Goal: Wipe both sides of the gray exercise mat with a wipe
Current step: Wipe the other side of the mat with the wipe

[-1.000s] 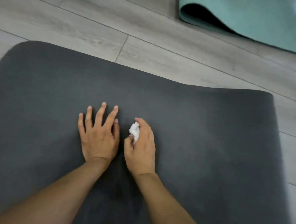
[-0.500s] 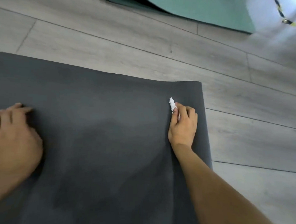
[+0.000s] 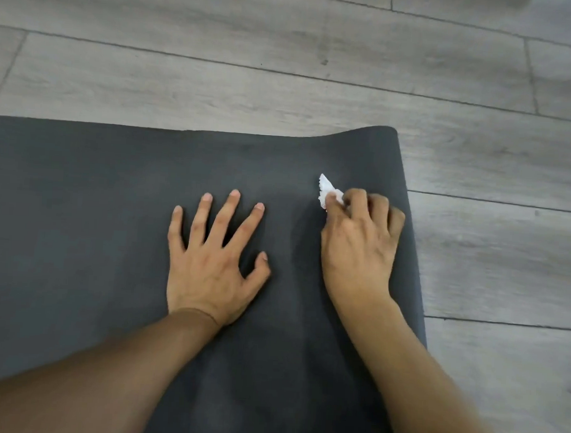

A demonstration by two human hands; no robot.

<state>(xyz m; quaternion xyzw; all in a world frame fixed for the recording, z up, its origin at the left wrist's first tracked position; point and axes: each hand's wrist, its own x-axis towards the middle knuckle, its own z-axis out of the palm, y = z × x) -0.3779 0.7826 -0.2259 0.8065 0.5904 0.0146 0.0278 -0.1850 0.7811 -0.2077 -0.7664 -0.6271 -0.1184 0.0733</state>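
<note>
Pinching crumpled wipe [image 3: 326,192] in right grip [image 3: 358,246] near gray mat [image 3: 79,212] edge; pressing down with flat, splayed left grip [image 3: 209,262]. Soft, floppy, probably light; best lifted by curled far corner [image 3: 382,135]

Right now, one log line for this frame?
left grip: flat on mat, fingers spread | right grip: holds wipe, near mat's right edge | floor: gray planks

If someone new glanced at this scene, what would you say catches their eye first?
The white wipe stands out against the dark gray mat, pinched in the right hand near the mat's right edge. The left hand rests beside it, fingers spread flat on the mat. The pale plank floor shows beyond.
</note>
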